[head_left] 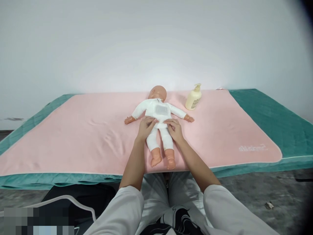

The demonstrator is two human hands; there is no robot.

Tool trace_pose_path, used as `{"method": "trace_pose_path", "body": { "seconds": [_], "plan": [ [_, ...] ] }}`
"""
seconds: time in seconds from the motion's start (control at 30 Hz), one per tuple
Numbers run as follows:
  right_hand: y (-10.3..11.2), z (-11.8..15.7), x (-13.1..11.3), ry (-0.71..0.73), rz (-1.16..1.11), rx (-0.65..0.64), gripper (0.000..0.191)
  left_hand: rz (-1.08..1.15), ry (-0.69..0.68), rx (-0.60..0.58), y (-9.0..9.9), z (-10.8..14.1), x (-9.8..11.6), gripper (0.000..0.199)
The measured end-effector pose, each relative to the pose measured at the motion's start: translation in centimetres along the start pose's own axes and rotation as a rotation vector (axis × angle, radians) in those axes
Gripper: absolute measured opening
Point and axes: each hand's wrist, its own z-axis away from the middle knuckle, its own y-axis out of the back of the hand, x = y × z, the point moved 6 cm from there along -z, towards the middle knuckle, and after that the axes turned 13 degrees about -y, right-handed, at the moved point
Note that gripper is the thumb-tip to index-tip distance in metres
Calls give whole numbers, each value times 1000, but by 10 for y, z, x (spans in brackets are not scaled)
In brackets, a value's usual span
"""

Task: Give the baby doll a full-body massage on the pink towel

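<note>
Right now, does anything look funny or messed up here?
Yes: the pink blanket has backwards-looking writing near its front right corner, odd for words. A small scrap lies on the floor, like litter, and a dark smudge marks the pale wall. Nothing looks spilled.

A plain, pale grey-white wall [156,39] rises directly behind a wide, low bed-like surface, its soft light brightest low around the middle. A dark scuff [14,119] marks the wall at far left. Teal quilted fabric [274,114] covers the bed surface, showing at both ends and along the near edge beneath a pink mat [73,137] with rounded corners, pale edging and reversed-looking pale lettering [252,148]. The mottled grey floor [244,192] bears a small pale scrap [269,205] at right. At lower left, a whitish cable or tube [70,197] curves across a black object [97,195], too unclear to identify.
</note>
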Motion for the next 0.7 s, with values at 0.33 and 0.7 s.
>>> {"method": "trace_pose_path", "body": {
  "seconds": [0.33, 0.7],
  "plan": [
    [0, 1, -5, 58, 50, -20, 28, -63, -75, 44, 3, -1, 5, 32],
    [-6, -15, 5, -18, 74, -7, 24, -105, -66, -25, -5, -2, -4, 23]
  ]
}}
